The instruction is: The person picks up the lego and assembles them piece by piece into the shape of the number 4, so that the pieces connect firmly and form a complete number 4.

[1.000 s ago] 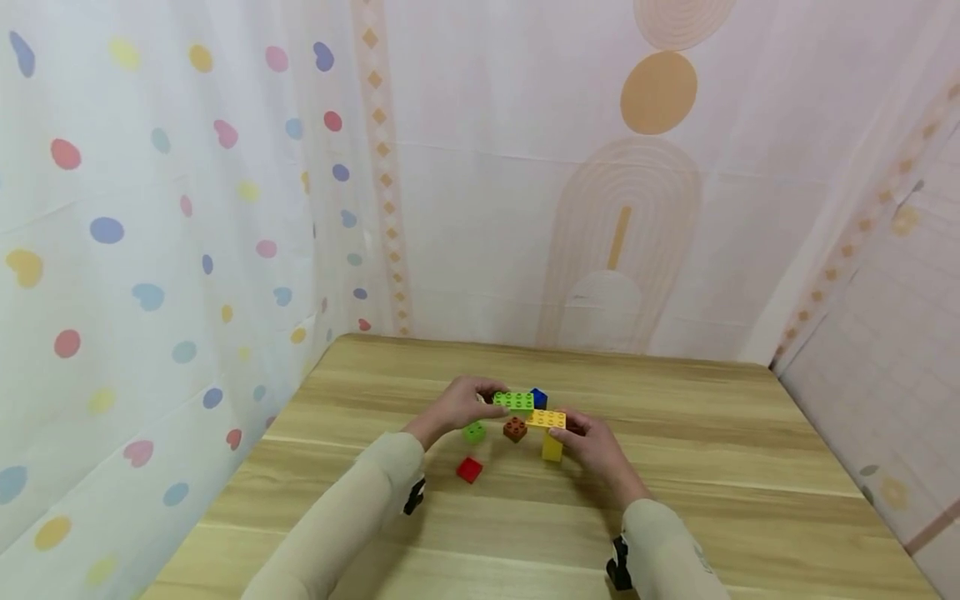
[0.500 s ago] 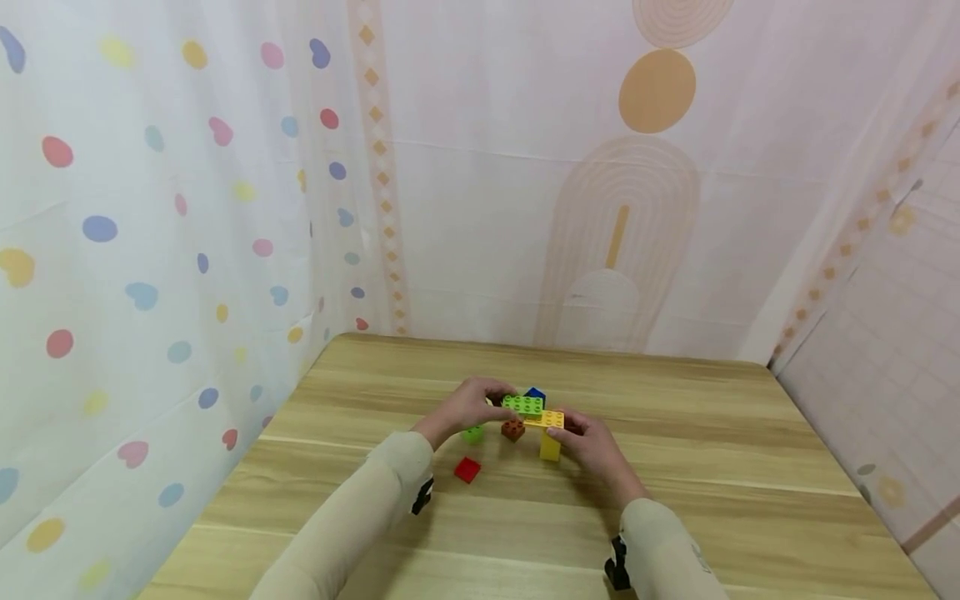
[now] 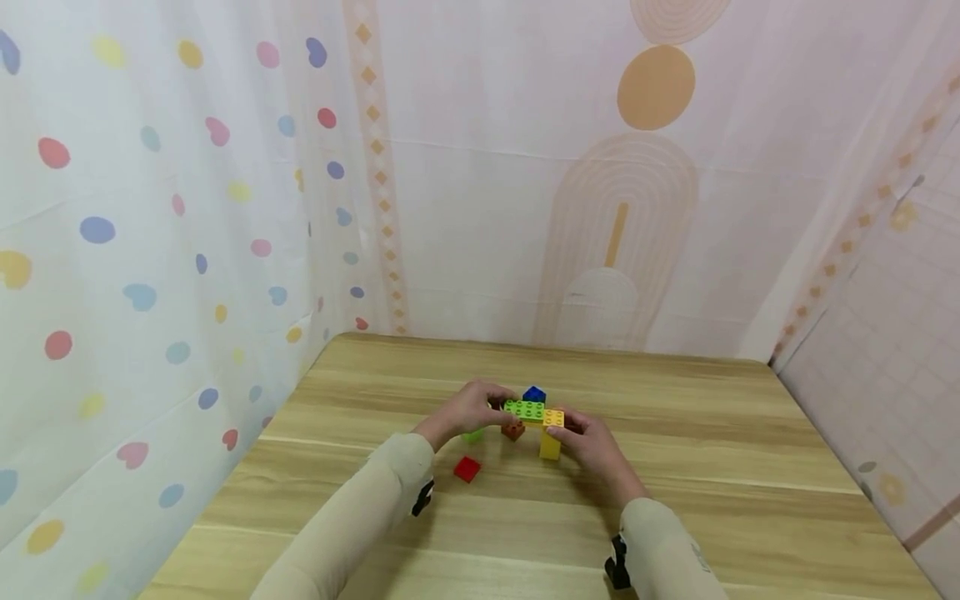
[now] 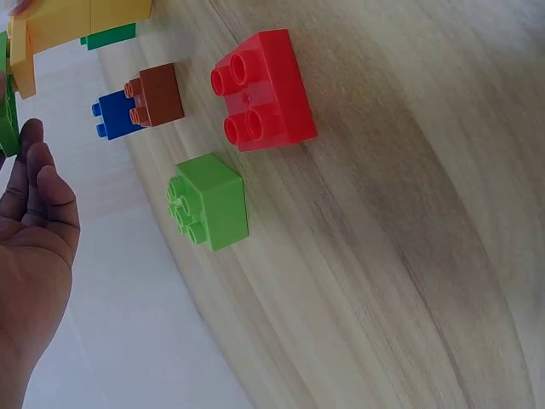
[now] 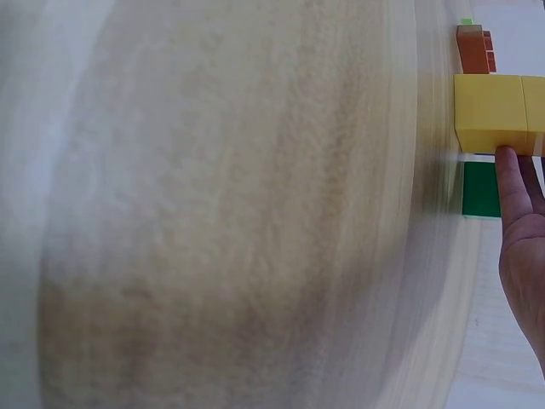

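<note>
My left hand (image 3: 474, 408) pinches the end of a long light green toy building brick (image 3: 523, 409). That brick lies over the left part of a long yellow piece on top of a yellow brick stack (image 3: 551, 448), leaving the yellow studs at the right end showing. Steadying the stack from its right side, my right hand (image 3: 594, 440) grips it near the top; the right wrist view shows fingers against the tall yellow bricks (image 5: 490, 111). In the left wrist view only the edge of the held green brick (image 4: 7, 119) appears at the fingertips.
A red brick (image 3: 467, 469) lies nearest on the wooden table (image 3: 517, 533). A small light green brick (image 4: 217, 204), a brown brick (image 4: 162, 94) and a blue brick (image 3: 534, 394) stand around the stack. A dark green brick (image 5: 481, 189) sits behind it.
My left hand has brought the light green brick rightward and slightly down onto the long yellow piece. The right hand stays on the yellow stack.
</note>
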`<action>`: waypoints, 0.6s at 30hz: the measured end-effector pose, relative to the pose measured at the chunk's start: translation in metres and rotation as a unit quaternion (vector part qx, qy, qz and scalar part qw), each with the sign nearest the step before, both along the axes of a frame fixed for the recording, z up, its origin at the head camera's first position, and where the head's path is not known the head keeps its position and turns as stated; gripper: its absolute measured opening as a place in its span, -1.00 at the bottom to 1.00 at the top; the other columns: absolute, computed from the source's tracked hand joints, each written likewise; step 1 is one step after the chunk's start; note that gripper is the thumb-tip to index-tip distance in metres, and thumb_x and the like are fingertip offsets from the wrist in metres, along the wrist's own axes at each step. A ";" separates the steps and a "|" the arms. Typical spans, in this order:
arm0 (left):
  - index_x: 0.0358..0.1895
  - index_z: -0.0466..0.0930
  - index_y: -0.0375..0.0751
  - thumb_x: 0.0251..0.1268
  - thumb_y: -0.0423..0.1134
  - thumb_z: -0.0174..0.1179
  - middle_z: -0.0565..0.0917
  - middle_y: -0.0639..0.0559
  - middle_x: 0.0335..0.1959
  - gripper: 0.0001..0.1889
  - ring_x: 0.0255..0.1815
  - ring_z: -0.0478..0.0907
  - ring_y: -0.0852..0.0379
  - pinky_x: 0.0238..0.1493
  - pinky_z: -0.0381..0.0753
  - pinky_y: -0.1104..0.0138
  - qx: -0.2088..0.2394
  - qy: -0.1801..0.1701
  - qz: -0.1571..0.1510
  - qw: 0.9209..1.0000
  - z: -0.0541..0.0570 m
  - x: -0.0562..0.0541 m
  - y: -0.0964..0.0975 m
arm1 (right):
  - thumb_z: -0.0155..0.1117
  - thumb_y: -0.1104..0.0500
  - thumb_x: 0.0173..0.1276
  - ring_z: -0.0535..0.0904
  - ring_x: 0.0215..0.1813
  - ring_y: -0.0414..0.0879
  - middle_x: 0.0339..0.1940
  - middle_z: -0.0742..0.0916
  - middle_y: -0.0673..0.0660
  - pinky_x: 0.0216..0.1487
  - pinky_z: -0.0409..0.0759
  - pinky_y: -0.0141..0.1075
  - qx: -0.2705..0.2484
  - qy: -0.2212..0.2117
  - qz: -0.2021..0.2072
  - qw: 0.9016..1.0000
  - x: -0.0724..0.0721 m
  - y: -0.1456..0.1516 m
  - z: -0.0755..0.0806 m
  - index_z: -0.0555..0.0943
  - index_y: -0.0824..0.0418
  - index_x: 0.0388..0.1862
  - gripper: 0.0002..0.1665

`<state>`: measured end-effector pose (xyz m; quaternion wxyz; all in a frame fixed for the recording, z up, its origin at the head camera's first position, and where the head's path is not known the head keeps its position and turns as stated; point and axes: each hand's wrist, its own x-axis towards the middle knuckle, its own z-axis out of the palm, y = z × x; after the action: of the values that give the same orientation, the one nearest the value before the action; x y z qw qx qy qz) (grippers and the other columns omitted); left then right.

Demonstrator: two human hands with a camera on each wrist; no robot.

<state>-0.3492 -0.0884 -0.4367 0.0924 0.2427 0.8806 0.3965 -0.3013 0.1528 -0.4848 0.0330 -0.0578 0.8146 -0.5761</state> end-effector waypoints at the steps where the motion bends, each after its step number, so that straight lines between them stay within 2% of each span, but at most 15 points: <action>1: 0.12 0.69 -0.09 0.24 -0.14 0.41 0.63 0.12 -0.26 -0.62 -0.23 0.47 0.15 -0.19 0.51 0.30 0.000 -0.001 -0.002 1.000 0.000 0.000 0.000 | 0.30 0.03 0.43 0.59 0.10 -0.03 0.13 0.68 0.13 0.14 0.55 -0.09 -0.001 -0.001 0.000 1.000 0.000 0.000 0.000 0.57 0.17 0.30 -0.49; 12: 0.10 0.69 -0.12 0.27 -0.18 0.37 0.61 0.10 -0.31 -0.66 -0.27 0.45 0.14 -0.26 0.47 0.31 -0.018 0.000 -0.023 1.000 0.004 -0.001 0.003 | 0.30 0.09 0.44 0.60 0.09 -0.03 0.11 0.69 0.13 0.13 0.56 -0.08 -0.017 0.001 -0.003 1.000 0.002 -0.001 0.002 0.59 0.19 0.27 -0.54; 18: 0.20 0.62 -0.13 0.28 -0.14 0.38 0.59 0.06 -0.27 -0.57 -0.24 0.46 0.12 -0.22 0.50 0.30 -0.007 -0.011 -0.014 1.000 -0.002 -0.001 0.003 | 0.30 0.08 0.43 0.60 0.08 -0.03 0.11 0.69 0.13 0.13 0.56 -0.07 -0.015 -0.001 -0.004 1.000 0.002 -0.002 0.003 0.59 0.18 0.27 -0.54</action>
<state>-0.3502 -0.0857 -0.4383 0.1091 0.2495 0.8790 0.3915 -0.2989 0.1510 -0.4823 0.0308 -0.0541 0.8061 -0.5885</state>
